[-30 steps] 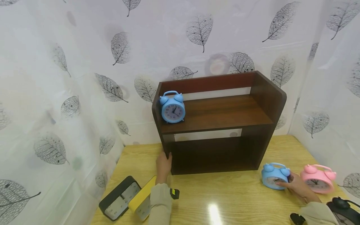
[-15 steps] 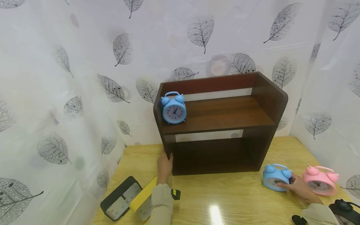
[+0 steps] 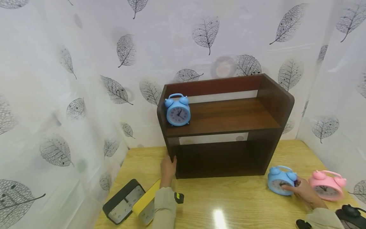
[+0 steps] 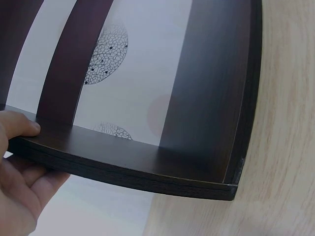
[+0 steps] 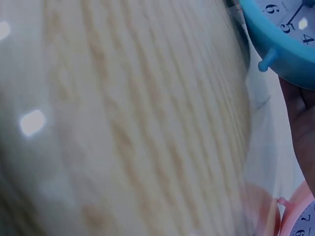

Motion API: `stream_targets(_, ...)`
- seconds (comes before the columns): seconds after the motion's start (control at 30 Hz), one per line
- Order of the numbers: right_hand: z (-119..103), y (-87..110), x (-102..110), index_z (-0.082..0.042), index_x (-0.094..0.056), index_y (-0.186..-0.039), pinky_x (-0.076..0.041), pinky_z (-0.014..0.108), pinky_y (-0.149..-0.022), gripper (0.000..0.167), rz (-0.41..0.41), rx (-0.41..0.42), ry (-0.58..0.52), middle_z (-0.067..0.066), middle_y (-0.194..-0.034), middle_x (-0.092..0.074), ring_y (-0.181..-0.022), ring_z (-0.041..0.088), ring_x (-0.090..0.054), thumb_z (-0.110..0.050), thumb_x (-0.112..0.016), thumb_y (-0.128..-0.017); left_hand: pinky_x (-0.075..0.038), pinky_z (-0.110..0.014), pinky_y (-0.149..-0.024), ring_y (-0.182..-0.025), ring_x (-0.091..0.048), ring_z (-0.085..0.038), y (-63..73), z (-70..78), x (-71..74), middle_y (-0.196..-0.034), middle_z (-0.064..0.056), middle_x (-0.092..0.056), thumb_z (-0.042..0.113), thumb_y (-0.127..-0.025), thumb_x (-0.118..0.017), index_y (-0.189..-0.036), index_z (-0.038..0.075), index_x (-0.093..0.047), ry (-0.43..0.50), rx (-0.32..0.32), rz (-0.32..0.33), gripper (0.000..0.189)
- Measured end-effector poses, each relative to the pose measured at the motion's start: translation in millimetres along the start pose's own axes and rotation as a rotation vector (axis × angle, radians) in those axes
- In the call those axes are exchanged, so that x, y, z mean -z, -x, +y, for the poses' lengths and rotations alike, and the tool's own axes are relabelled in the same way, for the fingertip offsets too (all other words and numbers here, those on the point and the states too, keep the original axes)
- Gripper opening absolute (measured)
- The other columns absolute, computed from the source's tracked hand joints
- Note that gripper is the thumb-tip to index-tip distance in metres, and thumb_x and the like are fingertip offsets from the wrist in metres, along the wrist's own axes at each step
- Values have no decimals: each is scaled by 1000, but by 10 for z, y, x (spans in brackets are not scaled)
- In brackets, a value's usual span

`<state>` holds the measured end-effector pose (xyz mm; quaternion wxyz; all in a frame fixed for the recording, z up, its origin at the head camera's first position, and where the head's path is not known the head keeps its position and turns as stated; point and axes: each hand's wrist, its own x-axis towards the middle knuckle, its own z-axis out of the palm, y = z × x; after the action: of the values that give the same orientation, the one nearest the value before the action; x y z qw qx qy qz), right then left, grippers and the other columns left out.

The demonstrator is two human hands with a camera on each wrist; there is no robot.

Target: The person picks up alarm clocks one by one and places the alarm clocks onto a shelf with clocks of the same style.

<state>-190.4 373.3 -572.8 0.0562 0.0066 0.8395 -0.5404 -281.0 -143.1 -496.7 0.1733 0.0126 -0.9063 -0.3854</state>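
Note:
A dark brown two-tier desktop shelf (image 3: 231, 116) stands on the wooden table. My left hand (image 3: 168, 168) grips the lower front edge of its left side panel; in the left wrist view the thumb (image 4: 22, 124) lies on the panel's inner face and the fingers wrap the outer side. At the right, my right hand (image 3: 307, 192) holds a light blue twin-bell alarm clock (image 3: 278, 175), its thumb across the dial and the other fingers behind the case. The right wrist view catches the clock's lower rim and one foot (image 5: 268, 60). A matching blue alarm clock (image 3: 178, 111) sits at the upper tier's left end.
Beside my right hand stands a pink alarm clock (image 3: 327, 187), with a black one (image 3: 350, 214) nearer the front, partly cut off. A black rectangular clock (image 3: 123, 202) and a yellow one (image 3: 146, 202) lie near my left forearm. Leaf-patterned sheeting (image 3: 160, 38) hangs behind the table.
The head view has shifted slightly, so the scene sits a little further right and lower. Both hands keep their holds on the shelf and the blue alarm clock.

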Motion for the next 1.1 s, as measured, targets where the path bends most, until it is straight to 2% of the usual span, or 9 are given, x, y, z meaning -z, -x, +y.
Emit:
stream_targets(0.1, -30, 2, 5, 4, -42, -127, -41, 7, -74, 49, -1, 18, -31, -37, -97, -49, -92, -18, -46, -13, -64, -87, -54, -41, -59, -71, -66, -34, 1, 5, 0, -99, -33, -65, 13, -93, -55, -132, -13, -40, 1, 2, -1, 50)
stream_targets(0.2, -81, 8, 24, -10, -48, -118, -40, 7, -73, 34, 24, 65, 0, -36, -96, -51, -90, -17, -48, -11, -63, -88, -54, -40, -59, -70, -66, -33, 4, 11, 2, -101, -33, -64, 14, -93, -54, -133, -13, -39, 4, 3, -4, 50)
stream_targets(0.3, -142, 9, 47, -16, -55, -109, -40, 6, -72, 25, 65, 129, 43, -33, -93, -54, -88, -15, -50, -8, -63, -87, -53, -37, -56, -64, -64, -29, 6, 15, 6, -100, -33, -65, 15, -94, -54, -134, -13, -38, 4, 7, -8, 51)
stream_targets(0.37, -184, 6, 64, -24, -56, -104, -39, 6, -72, 26, 82, 157, 30, -31, -92, -57, -87, -14, -51, -6, -63, -86, -51, -35, -52, -58, -61, -24, 10, 20, 9, -98, -33, -65, 14, -94, -54, -135, -13, -37, 9, 9, -13, 52)
stream_targets(0.5, -286, 8, 92, -36, -53, -103, -40, 6, -73, 42, 76, 210, -62, -28, -95, -59, -89, -12, -54, 2, -59, -86, -50, -34, -51, -56, -58, -22, 10, 20, 7, -97, -32, -65, 13, -94, -54, -136, -13, -36, 7, 10, -13, 53)
stream_targets(0.77, -657, 46, 132, -33, -57, -99, -43, 7, -72, 46, 104, 295, -52, -27, -92, -62, -85, -10, -57, 9, -62, -81, -54, -40, -59, -69, -65, -32, 14, 31, 18, -103, -33, -63, 12, -94, -54, -138, -11, -34, 13, 0, -8, 53)
stream_targets(0.87, -795, 64, 144, -33, -57, -100, -46, 9, -71, 46, 88, 303, -42, -26, -92, -64, -85, -8, -59, 9, -62, -81, -54, -39, -58, -67, -65, -31, 13, 28, 20, -102, -33, -64, 12, -94, -53, -138, -10, -35, 17, -2, -10, 53)
stream_targets(1.0, -973, 94, 149, -34, -56, -100, -49, 13, -68, 44, 88, 293, 38, -27, -90, -64, -83, -7, -60, 4, -65, -81, -53, -39, -56, -66, -64, -30, 13, 24, 20, -100, -33, -64, 13, -94, -53, -136, -11, -37, 10, -12, -6, 51)
stream_targets(1.1, -1098, 114, 157, -34, -57, -99, -50, 16, -67, 41, 76, 278, 58, -26, -90, -64, -82, -5, -61, 2, -65, -82, -53, -40, -56, -66, -64, -31, 15, 20, 18, -99, -32, -65, 13, -94, -53, -135, -11, -38, 6, -20, -1, 50)
